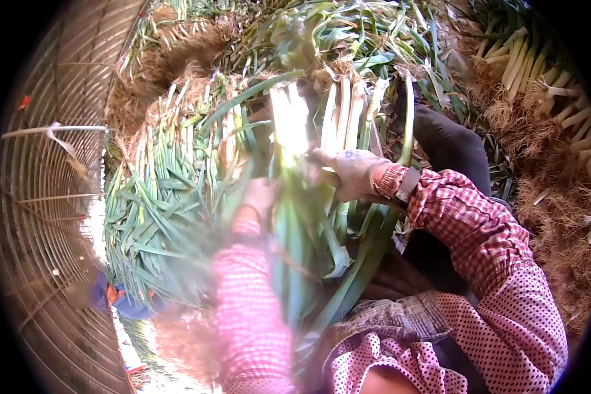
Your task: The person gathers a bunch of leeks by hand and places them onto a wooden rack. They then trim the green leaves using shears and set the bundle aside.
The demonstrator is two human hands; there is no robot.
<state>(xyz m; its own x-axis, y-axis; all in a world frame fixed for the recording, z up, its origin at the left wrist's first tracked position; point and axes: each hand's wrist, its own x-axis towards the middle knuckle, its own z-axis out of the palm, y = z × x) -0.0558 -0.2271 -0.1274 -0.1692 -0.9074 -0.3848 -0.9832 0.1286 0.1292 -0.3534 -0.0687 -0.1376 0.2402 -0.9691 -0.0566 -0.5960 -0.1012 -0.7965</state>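
A bundle of long leeks with white stems up and green leaves down lies between my hands. My left hand, blurred by motion, is at the bundle's left side; its fingers are smeared. My right hand, in a pale glove with a blue mark, is at the bundle's right side, its fingers partly behind the glare and blur. Beyond it stand more white stems with roots at their tops. A single thick leek lies to the right of these, passing behind my right wrist.
Rows of green leeks lie at the left, beside a curved ribbed wall. Loose leaves are heaped at the back. Rooted leeks and brown roots are at the right. A dark-clothed leg is beside my right arm.
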